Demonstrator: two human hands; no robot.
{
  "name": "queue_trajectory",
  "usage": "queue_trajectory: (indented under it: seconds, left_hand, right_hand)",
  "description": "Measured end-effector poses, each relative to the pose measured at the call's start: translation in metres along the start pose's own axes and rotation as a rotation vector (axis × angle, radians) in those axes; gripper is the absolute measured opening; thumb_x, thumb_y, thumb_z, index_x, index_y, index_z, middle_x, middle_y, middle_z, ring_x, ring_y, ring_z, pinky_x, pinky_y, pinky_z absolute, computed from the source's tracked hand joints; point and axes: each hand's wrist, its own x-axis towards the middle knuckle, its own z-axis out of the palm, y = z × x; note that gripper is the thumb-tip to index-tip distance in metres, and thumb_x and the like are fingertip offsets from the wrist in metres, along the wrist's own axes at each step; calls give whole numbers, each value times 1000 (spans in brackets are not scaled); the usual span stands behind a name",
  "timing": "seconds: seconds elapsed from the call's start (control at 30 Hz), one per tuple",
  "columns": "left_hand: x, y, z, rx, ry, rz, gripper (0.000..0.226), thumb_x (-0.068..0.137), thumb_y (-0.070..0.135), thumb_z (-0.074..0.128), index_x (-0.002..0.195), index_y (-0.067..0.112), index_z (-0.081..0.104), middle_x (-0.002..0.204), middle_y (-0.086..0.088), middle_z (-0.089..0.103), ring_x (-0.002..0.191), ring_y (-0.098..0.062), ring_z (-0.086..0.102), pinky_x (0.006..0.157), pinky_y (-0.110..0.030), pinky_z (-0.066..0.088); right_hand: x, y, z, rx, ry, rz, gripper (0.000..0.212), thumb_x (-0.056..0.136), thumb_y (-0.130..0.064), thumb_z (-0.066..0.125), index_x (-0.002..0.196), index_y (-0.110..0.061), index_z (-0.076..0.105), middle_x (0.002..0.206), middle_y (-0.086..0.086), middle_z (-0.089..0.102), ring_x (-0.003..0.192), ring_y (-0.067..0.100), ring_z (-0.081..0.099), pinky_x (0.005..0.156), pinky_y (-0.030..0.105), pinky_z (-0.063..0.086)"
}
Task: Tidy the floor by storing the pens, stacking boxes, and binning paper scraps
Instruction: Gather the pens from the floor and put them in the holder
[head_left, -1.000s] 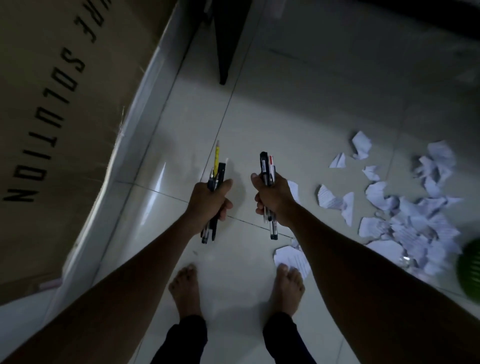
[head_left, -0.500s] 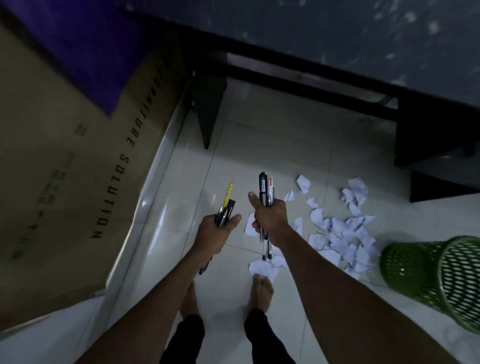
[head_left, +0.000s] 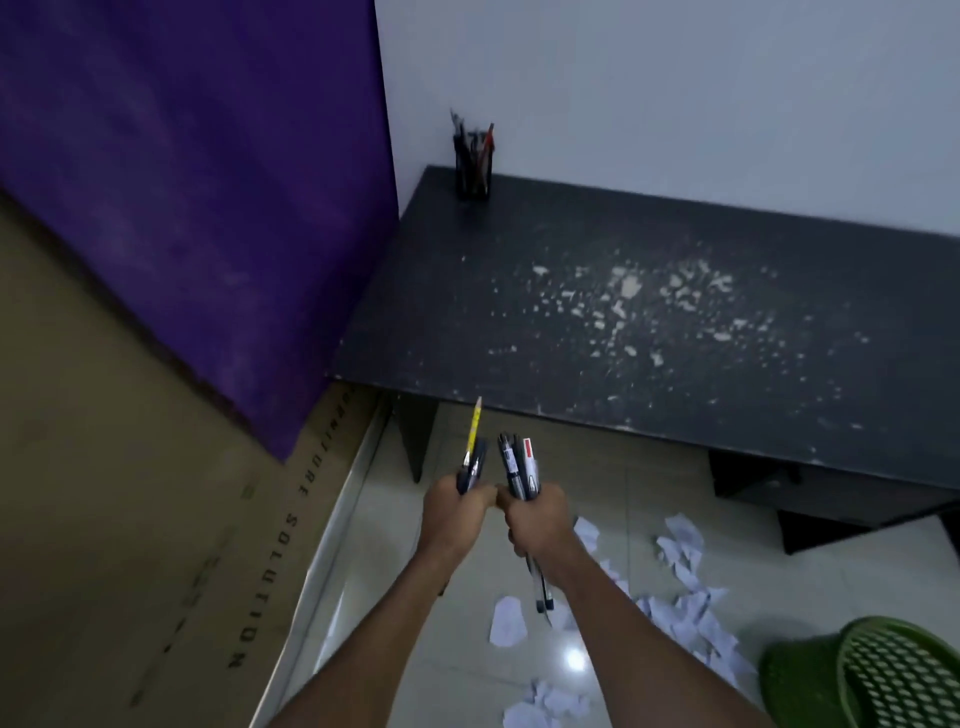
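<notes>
The left hand (head_left: 457, 512) grips a pencil (head_left: 474, 423) and pens (head_left: 475, 465) upright, in line with the pen cup (head_left: 472, 174) ahead on the desk's (head_left: 675, 364) far left corner. Just beside it, the right hand (head_left: 540, 517) clutches more pens (head_left: 519, 465). The left looks slightly nearer the cup.

Dim room. Pale wall (head_left: 675, 93) at rear; purple curtain (head_left: 182, 182) hangs upper left. Black desk (head_left: 441, 312) against wall, top speckled with pale flecks, dark leg (head_left: 415, 441) below its left corner. Glossy beige tiled floor (head_left: 405, 597), one bright light reflection (head_left: 574, 661). Printed cardboard panel (head_left: 104, 519) along the left side.
</notes>
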Motion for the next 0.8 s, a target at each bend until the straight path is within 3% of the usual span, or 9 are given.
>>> queue_trajectory:
  seconds: [0.17,0.3,0.4,0.5,0.8]
  left_hand:
    - [10,73,-5,52,25,91,12,84,16,54,72,18,51,58,1,45,55,-18,42,53,-28,31]
    - [17,131,-8,-70,-14,184,19,98,18,47,79,14,46,58,-2,42,46,-14,39,43,-25,32]
    - [25,169,-10,-160,62,233,16,99,20,47,87,10,45,57,-5,42,42,-15,39,38,-23,34]
    - [35,200,-14,-159,141,303,25,94,31,56,79,12,49,50,-1,45,39,-15,41,38,-25,35]
    - [106,256,-35,-135,144,357,27,97,34,50,82,11,51,55,-2,54,38,-14,43,40,-25,37]
  right_hand:
    - [2,-64,-26,27,40,-96,40,81,-25,73,59,-17,40,51,8,35,39,16,31,40,23,27]
    - [15,-123,-44,72,130,-222,40,83,-24,73,56,-16,44,51,6,41,46,17,39,44,24,33]
    - [24,-167,-57,127,148,-270,39,86,-27,70,58,-14,47,47,3,43,36,15,41,36,19,34]
    - [33,-206,-68,173,141,-295,40,90,-32,65,61,-12,44,44,7,43,28,12,39,32,16,33]
    - [88,-276,-58,238,190,-315,42,87,-41,66,71,-8,47,48,9,45,32,15,42,34,20,36]
